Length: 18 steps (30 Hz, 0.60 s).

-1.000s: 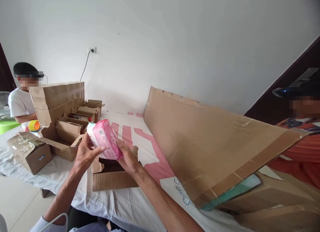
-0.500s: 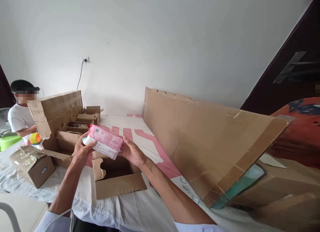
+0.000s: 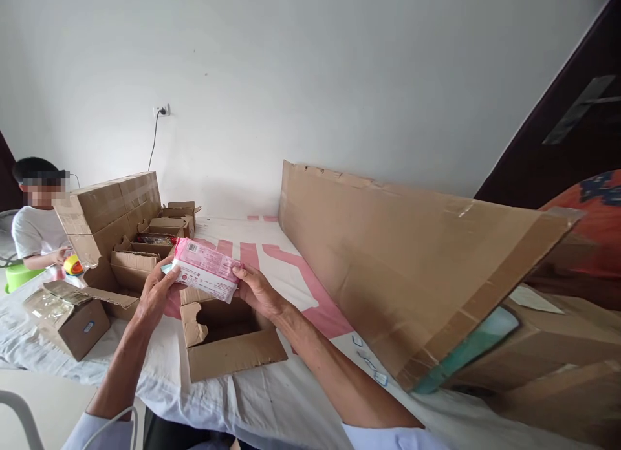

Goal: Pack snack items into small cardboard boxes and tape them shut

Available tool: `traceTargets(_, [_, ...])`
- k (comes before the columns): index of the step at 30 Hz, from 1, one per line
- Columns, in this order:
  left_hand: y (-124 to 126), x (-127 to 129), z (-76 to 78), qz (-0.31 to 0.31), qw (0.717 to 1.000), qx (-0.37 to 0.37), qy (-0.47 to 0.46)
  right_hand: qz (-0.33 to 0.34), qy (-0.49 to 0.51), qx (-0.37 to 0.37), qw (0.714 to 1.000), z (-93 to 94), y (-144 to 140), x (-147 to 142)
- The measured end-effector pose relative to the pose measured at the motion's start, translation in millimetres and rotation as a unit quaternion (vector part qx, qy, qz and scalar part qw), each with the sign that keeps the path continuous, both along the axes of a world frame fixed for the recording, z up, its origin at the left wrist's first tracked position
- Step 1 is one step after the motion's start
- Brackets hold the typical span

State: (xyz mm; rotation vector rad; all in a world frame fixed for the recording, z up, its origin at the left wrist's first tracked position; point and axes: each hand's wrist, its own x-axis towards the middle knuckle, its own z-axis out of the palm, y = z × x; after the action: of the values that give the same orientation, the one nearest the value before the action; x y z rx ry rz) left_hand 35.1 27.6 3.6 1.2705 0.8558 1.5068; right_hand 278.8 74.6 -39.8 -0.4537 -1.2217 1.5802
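A pink and white soft packet [image 3: 206,269], with a barcode on its upper face, is held between both of my hands. My left hand [image 3: 158,288] grips its left end, thumb on top. At the right end, my right hand [image 3: 257,289] pinches the packet with the thumb over its edge. Just below them sits an open cardboard box [image 3: 237,358] with a torn flap; its inside is dark. Another open box [image 3: 114,295] stands to the left, close to my left hand.
A row of boxes [image 3: 111,201] lines the table's left side, one holding red packets. A taped box [image 3: 68,317] is at the front left. A long cardboard panel [image 3: 412,256] rises on the right. A person [image 3: 39,230] at the far left holds a yellow-orange object [image 3: 73,265].
The packet stays in both hands, tilted slightly and shifted a little upward. The view has moved slightly. The person at the left has brought a hand onto the yellow-orange object.
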Motion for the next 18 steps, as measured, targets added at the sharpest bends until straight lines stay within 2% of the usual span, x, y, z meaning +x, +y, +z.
traceTargets(5, [1.1,-6.7,21.7,0.029,0.996,-0.004,0.085,0.054,-0.061,-0.009,0.997,7.2,-7.4,10.2])
traceTargets(8, [9.9,-3.2,37.2,0.016,0.987,-0.01,0.16,0.088,-0.103,-0.006,0.991,12.0,-12.0,8.2])
traceTargets(12, [23.2,16.5,53.7,-0.006,0.969,-0.015,0.248,0.06,-0.081,-0.014,0.995,2.5,-21.2,-11.7])
traceTargets(15, [23.4,23.4,57.7,-0.032,0.97,0.022,0.238,0.042,-0.015,-0.041,0.998,-12.8,-26.1,-23.1])
traceTargets(18, [13.1,12.0,48.2,-0.013,0.98,0.041,0.195,0.035,0.034,-0.061,0.997,-22.0,-26.7,-21.6])
